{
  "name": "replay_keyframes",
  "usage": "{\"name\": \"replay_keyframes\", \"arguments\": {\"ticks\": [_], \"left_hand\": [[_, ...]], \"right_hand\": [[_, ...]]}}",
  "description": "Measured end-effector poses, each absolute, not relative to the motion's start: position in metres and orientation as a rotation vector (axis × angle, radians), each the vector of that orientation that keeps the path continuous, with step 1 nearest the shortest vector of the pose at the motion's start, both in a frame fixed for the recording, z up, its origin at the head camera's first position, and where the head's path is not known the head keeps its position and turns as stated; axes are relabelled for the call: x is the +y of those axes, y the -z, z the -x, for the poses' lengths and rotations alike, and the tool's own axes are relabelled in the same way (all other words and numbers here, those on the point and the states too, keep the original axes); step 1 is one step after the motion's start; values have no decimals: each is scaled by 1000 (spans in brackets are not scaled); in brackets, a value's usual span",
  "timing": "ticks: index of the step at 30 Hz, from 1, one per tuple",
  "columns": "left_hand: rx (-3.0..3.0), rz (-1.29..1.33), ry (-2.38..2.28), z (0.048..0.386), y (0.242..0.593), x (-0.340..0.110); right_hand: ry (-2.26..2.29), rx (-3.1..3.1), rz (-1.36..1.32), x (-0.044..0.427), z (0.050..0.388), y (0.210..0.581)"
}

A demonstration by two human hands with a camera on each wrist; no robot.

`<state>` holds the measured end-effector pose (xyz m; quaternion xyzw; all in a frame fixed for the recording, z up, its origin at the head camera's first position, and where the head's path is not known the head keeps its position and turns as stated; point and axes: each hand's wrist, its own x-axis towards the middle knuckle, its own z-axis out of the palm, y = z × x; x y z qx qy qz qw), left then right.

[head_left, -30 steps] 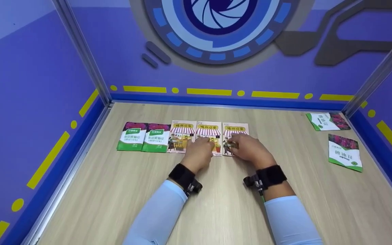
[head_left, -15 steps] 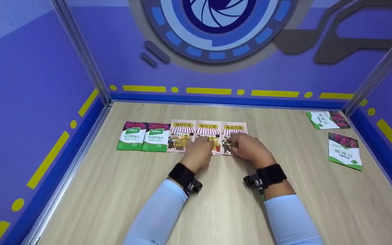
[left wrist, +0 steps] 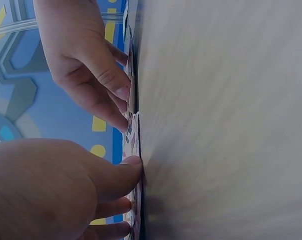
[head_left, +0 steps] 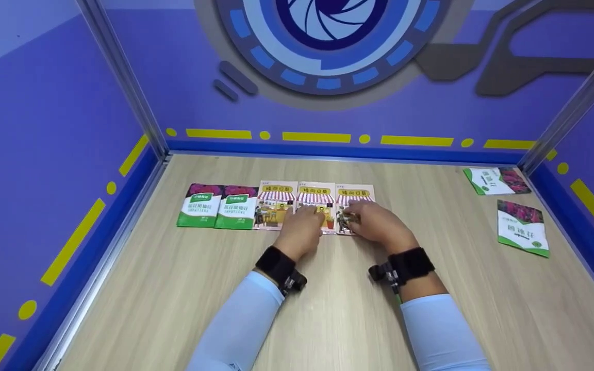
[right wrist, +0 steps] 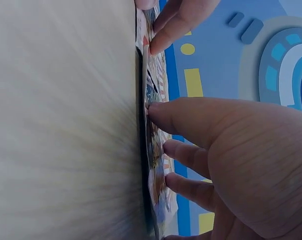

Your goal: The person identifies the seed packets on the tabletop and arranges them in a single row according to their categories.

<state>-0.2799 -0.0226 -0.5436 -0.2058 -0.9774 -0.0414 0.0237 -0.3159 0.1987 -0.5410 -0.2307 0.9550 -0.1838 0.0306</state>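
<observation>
Three pink seed packets with a striped-awning shop picture lie in a row in the head view: a left one point(head_left: 271, 216), a middle one point(head_left: 316, 195) and a right one point(head_left: 355, 192). My left hand point(head_left: 299, 232) rests its fingertips on the middle packet and covers part of it. On the right packet, my right hand point(head_left: 379, 224) touches down with thumb and fingertips. The right wrist view shows that hand point(right wrist: 251, 160) with its fingers spread on the packet's face. In the left wrist view, the left thumb point(left wrist: 118, 177) lies by the packet's near edge.
Two green-and-white flower seed packets point(head_left: 199, 208) continue the row on the left. Toward the right edge of the wooden table point(head_left: 338, 319) lie an upper green-and-white packet point(head_left: 495, 181) and a tilted lower one point(head_left: 523, 228). A blue-purple wall point(head_left: 173, 77) stands behind.
The view has shifted very slightly. Both hands stay in place on the pink packets, and no packet has visibly moved along the table.
</observation>
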Motion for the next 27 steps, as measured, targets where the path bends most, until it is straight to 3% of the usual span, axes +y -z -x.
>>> {"name": "replay_keyframes", "arguments": {"ticks": [13, 27], "left_hand": [[-3093, 619, 219, 278, 536, -20], [-3042, 839, 384, 264, 530, 4]], "right_hand": [[636, 2979, 499, 222, 318, 530], [698, 2971, 127, 320, 306, 518]]}}
